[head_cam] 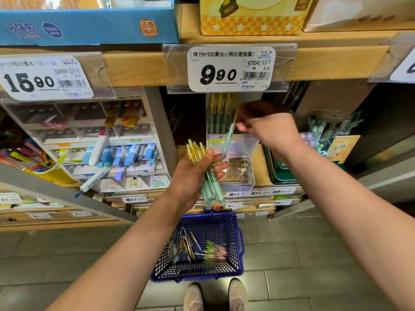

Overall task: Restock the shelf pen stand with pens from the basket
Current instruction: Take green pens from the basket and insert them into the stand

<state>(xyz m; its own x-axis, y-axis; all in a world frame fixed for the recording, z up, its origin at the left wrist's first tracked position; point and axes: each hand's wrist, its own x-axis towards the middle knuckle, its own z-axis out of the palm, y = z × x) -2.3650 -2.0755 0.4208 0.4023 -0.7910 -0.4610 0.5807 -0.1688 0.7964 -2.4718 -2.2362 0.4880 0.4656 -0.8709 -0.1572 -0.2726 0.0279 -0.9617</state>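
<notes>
We find a single pen [229, 138] pinched between the fingertips of the right hand [267, 129], just above the shelf pen stand [250, 173]. Its long axis runs near upright, leaning a little so the upper end lies toward the right hand. The lower end points down at the perforated top of the stand. The pen is blurred, and we cannot tell which end is the writing tip.

The left hand [195, 176] is curled round a bundle of pens [213, 187] just left of the stand, yellow caps up and away, green grips down. A row of standing pens [221, 115] already fills the back of the stand; the front holes appear vacant.

We judge the step in hand to be insertion: one pen drawn from the bundle and being brought to a hole. The next move calls for squaring the pen to the hole, lowering it straight, then releasing the pinch only once it seats.

Below, the blue basket [240, 243] sits on the floor with loose pens [197, 248] remaining, so we assess the restock as well short of complete. A price label [231, 68] hangs from the shelf edge above the stand.
</notes>
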